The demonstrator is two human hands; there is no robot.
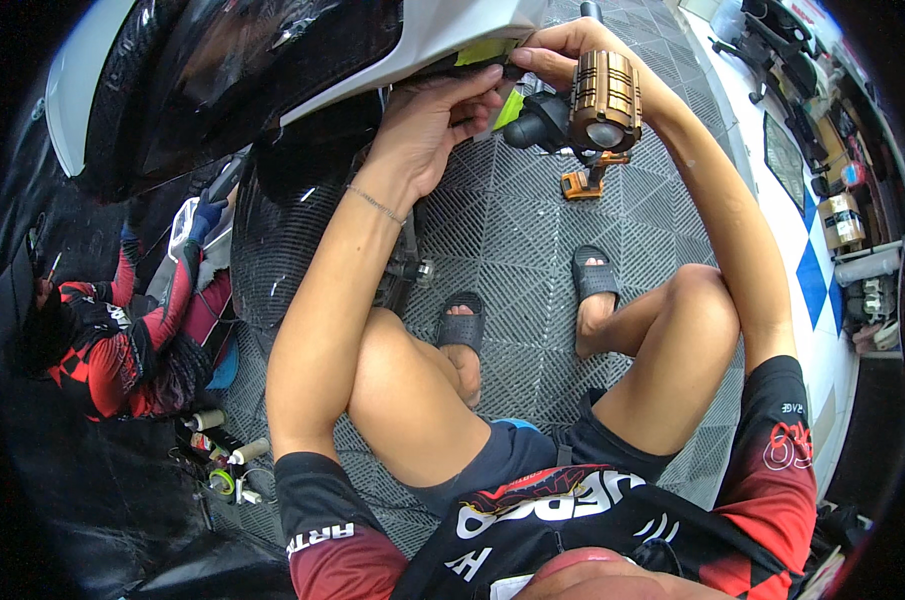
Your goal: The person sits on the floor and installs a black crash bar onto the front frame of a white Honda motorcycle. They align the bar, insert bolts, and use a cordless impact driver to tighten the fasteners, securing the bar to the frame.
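My left hand (434, 118) reaches up under the white and black bodywork of a vehicle (272, 60), its fingers pinching at a yellow-green tab (484, 50) on the panel's lower edge. My right hand (552, 50) meets it from the right, fingertips closed on the same small spot. A ribbed bronze auxiliary lamp (604, 100) on a black bracket hangs just below my right wrist. What exactly the fingertips grip is hidden.
I squat on a grey grid-tile floor (512, 230) in black slippers. An orange power drill (587, 182) lies on the floor ahead. A co-worker in a red and black jersey (122, 340) works at the left beside cans and tape. Shelves with tools line the right.
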